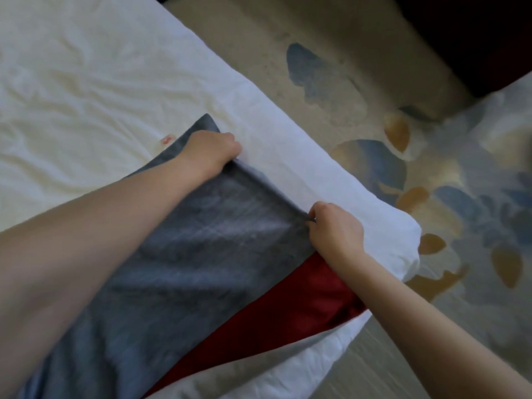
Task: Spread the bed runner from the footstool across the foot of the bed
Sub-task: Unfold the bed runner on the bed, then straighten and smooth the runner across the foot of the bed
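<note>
Head view looks down on the corner of a bed (86, 67) with a creased white cover. The bed runner (187, 254), blue-grey cloth, lies slantwise on the cover from the near left up toward the middle of the picture, close to the right-hand edge of the bed. A dark red layer (288, 306) shows along its near right side, running down toward the bed's corner; whether it is lining or a second cloth I cannot tell. Left hand (211, 151) sits at the runner's far edge, fingers curled under into a fist that grips the cloth, knuckles against the white cover. Right hand (335, 228) holds the same edge farther right and nearer, thumb and fingertips pinching a small fold. The cloth edge runs taut between the two hands. Both forearms are bare; the left one crosses over the runner. A small red mark (167, 139) sits on the cover just left of the runner's far corner. Right of the bed is beige carpet (374, 82) with blue and orange leaf shapes. A dark shape (475, 38) fills the far right corner, too dim to identify
</note>
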